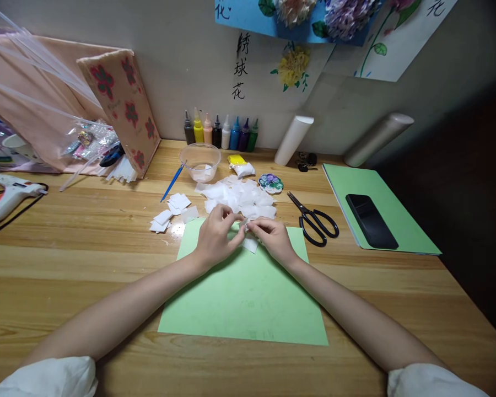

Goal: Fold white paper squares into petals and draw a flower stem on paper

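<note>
Over the far part of a green paper sheet (243, 298), my left hand (217, 237) and my right hand (274, 237) meet, fingertips close together. Both are closed in a pinch on a small piece of white tissue paper (247, 225), partly hidden by the fingers. Just below the fingers a white paper square (250, 244) lies on the green sheet. A loose heap of white tissue pieces (240, 194) spreads right behind my hands. Left of my left hand are small stacks of white paper squares (178, 203). Black-handled scissors (314, 219) rest to the right of my right hand.
A clear bowl (200, 162), a blue brush (173, 182), paint bottles (221, 134) and a paint palette (270, 183) stand behind. A glue gun (12, 196) lies far left. A phone (371, 220) rests on green paper (413, 234) at right, near white (294, 139) and metallic (378, 139) cylinders.
</note>
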### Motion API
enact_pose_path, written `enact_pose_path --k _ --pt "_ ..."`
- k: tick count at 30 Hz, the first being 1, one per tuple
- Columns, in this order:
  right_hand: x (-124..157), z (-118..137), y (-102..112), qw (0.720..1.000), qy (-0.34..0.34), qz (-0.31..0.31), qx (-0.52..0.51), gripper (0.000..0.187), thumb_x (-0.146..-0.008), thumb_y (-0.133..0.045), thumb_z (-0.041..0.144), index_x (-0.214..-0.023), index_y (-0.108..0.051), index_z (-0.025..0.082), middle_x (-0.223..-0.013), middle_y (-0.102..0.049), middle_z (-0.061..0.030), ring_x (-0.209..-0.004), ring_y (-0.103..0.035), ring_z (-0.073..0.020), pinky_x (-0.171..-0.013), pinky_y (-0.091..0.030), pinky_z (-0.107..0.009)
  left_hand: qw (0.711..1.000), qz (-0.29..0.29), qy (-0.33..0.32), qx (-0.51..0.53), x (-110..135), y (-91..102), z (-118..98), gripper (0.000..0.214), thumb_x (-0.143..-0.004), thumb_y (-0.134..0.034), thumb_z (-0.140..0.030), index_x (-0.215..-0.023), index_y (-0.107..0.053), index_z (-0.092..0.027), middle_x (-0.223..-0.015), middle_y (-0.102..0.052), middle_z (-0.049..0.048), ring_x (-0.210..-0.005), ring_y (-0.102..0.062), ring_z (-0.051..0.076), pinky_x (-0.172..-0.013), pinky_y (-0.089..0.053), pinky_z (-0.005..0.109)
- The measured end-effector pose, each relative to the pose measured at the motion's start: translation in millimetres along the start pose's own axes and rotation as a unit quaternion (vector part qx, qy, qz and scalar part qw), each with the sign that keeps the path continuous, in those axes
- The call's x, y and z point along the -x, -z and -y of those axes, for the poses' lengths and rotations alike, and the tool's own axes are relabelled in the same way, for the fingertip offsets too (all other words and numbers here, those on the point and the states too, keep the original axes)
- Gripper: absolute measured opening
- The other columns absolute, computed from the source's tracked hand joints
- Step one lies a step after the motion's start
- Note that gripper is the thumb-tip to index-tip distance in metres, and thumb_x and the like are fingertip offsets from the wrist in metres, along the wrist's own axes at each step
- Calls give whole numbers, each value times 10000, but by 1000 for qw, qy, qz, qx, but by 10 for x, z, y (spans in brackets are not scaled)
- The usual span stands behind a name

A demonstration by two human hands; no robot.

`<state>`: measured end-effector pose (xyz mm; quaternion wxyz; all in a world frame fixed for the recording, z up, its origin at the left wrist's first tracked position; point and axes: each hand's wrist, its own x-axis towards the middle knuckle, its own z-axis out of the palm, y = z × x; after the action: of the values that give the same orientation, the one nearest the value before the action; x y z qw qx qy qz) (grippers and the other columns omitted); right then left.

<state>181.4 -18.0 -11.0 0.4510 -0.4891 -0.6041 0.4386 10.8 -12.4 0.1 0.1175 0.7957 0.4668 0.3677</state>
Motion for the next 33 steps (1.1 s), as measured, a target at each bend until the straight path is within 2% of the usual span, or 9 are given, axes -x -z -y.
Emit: enact_pose_path --k 4,7,10,15,18,25,33 --pt "3 31 5 999 31 36 15 250 -855 -550 375 -767 -706 201 -798 -658 -51 -769 -579 -183 -690 -438 -303 1000 -15 -5 -8 15 -10 -3 209 -819 -567 -296 -1002 -595 -200 -940 -522 54 -848 -539 165 -699 -445 267" --pt "-5 49 11 998 36 50 21 289 -870 -526 385 -718 -684 197 -708 -611 -37 -742 -560 -179 -676 -427 -299 999 -38 2 3 18 -17 15 228 -825 -563 -277 -1035 -544 -191 -969 -549 58 -842 -553 160 -698 -449 261" --pt "-12 53 14 997 40 55 24 337 -877 -512 388 -634 -641 192 -634 -557 -23 -702 -535 -173 -667 -412 -299 998 -57 -15 4 22 -16 22 140 -835 -552 -253 -955 -547 -183 -932 -572 57 -817 -556 159 -680 -440 262" --pt "-10 68 8 997 46 61 15 362 -882 -499 397 -597 -589 193 -648 -556 -21 -697 -523 -170 -672 -404 -303 998 -8 -55 0 31 -6 10 111 -850 -542 -268 -889 -620 -199 -865 -625 50 -829 -562 171 -708 -424 286" --pt "-4 70 6 996 45 76 14 404 -897 -463 423 -584 -565 189 -647 -543 -19 -691 -518 -164 -672 -403 -300 999 -9 -50 16 33 -9 10 139 -849 -542 -278 -906 -640 -199 -871 -643 54 -826 -574 168 -708 -433 284" --pt "8 11 7 996 -4 86 -8 414 -897 -418 495 -691 -600 186 -664 -541 -23 -622 -495 -152 -582 -397 -284 998 -5 -12 66 17 -19 29 132 -835 -559 -262 -885 -663 -198 -847 -647 47 -801 -588 158 -697 -453 275" --pt "5 65 8 994 53 96 23 349 -902 -466 387 -642 -603 198 -683 -547 -21 -721 -513 -167 -687 -394 -304 997 -6 -5 83 11 -8 25 122 -821 -566 -231 -864 -676 -198 -833 -647 41 -790 -588 153 -698 -460 273"
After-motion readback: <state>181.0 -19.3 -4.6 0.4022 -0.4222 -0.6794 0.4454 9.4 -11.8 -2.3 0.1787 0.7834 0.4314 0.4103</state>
